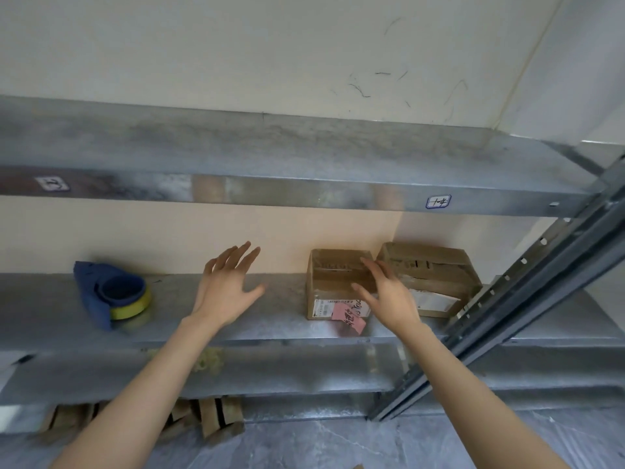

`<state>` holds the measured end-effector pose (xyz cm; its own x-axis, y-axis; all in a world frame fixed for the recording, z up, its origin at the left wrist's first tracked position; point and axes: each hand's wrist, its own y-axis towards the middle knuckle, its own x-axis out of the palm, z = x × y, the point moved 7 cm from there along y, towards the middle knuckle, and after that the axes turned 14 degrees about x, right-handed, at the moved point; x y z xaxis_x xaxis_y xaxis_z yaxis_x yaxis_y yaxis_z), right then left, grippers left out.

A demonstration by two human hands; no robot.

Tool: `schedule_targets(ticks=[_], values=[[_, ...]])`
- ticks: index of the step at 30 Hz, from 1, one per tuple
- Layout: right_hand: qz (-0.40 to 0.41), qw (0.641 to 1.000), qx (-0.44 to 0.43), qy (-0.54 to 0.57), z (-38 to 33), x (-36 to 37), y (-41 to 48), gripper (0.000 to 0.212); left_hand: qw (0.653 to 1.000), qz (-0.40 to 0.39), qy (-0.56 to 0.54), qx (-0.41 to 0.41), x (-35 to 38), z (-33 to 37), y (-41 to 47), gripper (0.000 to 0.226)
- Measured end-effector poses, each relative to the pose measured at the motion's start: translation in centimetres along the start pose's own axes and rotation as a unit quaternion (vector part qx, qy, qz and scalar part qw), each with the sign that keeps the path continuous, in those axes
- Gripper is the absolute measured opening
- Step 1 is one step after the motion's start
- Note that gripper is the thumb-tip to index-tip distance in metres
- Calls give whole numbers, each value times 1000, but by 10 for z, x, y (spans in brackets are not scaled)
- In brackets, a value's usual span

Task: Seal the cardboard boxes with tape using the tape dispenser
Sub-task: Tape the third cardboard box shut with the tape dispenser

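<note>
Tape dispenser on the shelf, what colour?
The tape dispenser is blue, carrying a yellow tape roll; the head view, the only one, shows it.

A metal shelf [263,316] carries a blue tape dispenser [111,294] and two cardboard boxes [333,292].

Bare shelf [277,309] between dispenser [115,294], box [338,286]

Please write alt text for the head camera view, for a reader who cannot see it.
Two open hands reach toward a metal shelf: the right hand is at a small cardboard box with a pink label, the left hand hovers over the shelf. A second box sits further right, and a blue tape dispenser lies at the left.
</note>
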<state>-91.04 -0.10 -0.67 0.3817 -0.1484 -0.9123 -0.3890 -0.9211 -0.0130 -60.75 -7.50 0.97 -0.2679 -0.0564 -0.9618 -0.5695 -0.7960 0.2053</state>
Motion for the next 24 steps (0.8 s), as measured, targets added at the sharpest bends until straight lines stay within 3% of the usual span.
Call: schedule_targets(ticks=[10,24], values=[[-1,996,-49,-71,-96,-9,11,62,998,29,46,-40,-58,-40,-36,79],[-46,983,-166,-67,-345,80,-48,68,979,74,88,-170,-147,-205,-192,89]])
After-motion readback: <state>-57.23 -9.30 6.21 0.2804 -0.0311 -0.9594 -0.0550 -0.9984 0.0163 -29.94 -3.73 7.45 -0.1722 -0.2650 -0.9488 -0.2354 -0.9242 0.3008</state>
